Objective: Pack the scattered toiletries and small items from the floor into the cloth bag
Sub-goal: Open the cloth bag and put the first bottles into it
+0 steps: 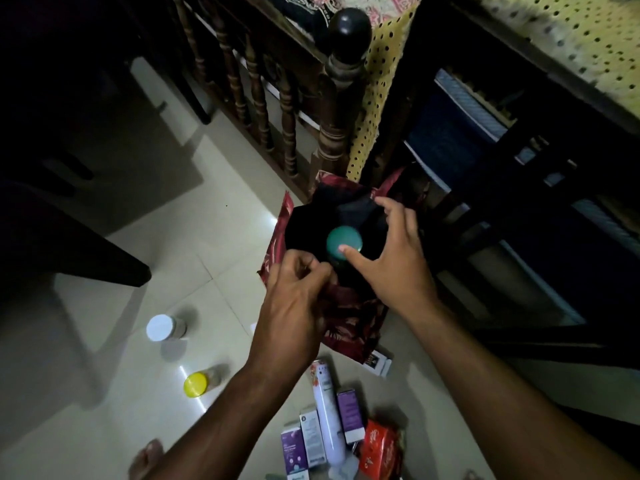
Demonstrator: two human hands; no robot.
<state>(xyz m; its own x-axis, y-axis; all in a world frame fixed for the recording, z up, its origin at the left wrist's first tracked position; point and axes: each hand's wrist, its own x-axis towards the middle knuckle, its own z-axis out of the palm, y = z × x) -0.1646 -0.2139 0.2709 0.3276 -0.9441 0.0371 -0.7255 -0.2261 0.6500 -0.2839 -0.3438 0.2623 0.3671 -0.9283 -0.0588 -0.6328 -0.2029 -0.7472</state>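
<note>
While left fingers [304,268] pinch the cloth bag [349,313] rim, right fingers [349,252] spread, thumb touching green-capped bottle [344,241]

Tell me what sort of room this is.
Most likely a bedroom in a home. A carved wooden bed frame with a round post knob stands on a pale tiled floor, and a yellow dotted sheet hangs over its edge.

Below its teal cap [344,241] the bottle disappears into the bag's [349,317] dark mouth, the lower edge cuts off the boxes [294,452], and their print is too small to read.
</note>
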